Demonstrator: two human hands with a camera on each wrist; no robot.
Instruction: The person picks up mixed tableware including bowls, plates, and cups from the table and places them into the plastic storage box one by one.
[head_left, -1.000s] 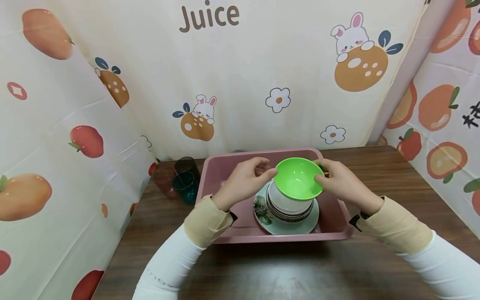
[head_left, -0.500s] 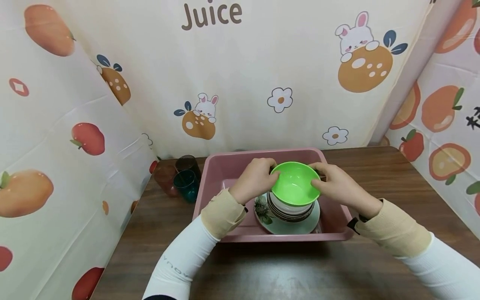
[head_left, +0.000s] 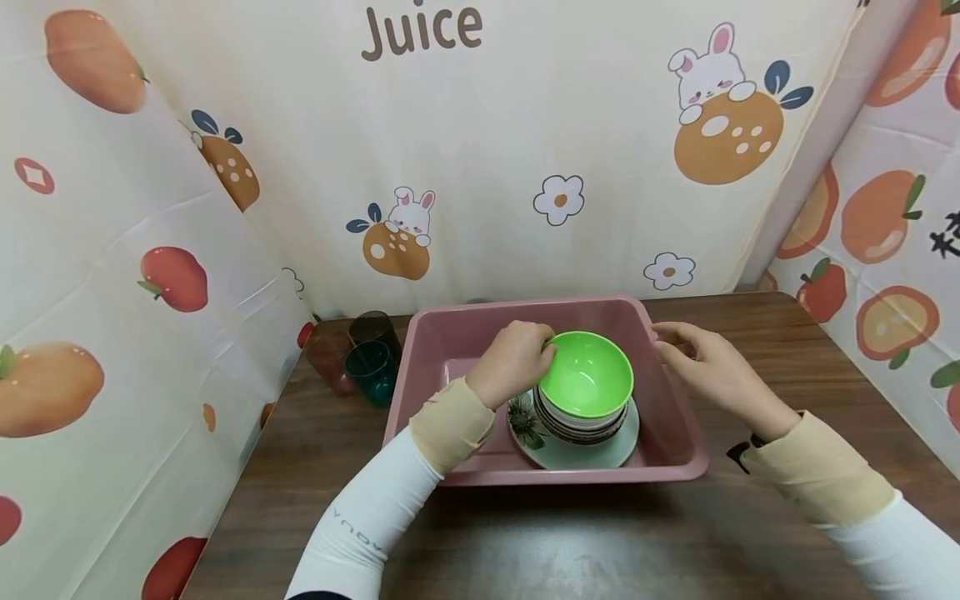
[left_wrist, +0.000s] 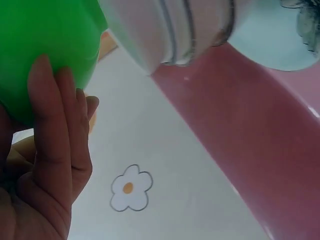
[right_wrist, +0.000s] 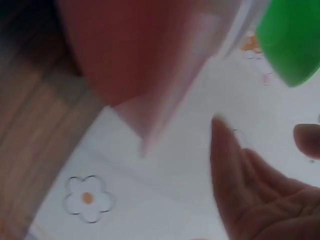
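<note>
A green bowl (head_left: 587,375) is at the top of a stack of white bowls (head_left: 573,419); whether it rests in the uppermost one I cannot tell. My left hand (head_left: 513,362) pinches its left rim, and in the left wrist view the fingers (left_wrist: 50,115) lie along the green outside. Under the stack is a pale plate (head_left: 570,457) with a dark flower print, inside a pink tub (head_left: 555,477). My right hand (head_left: 708,371) is apart from the bowl, by the tub's right rim. In the right wrist view its fingers (right_wrist: 222,160) hold nothing.
Several tinted glasses, including a teal one (head_left: 372,372), stand left of the tub. A brown wooden table (head_left: 540,542) carries everything. Behind is a fruit-printed curtain (head_left: 487,150), with more printed cloth at both sides.
The green bowl has shifted slightly left and lower over the stack. My left hand came to its rim and took hold; my right hand let go and moved off to the right.
</note>
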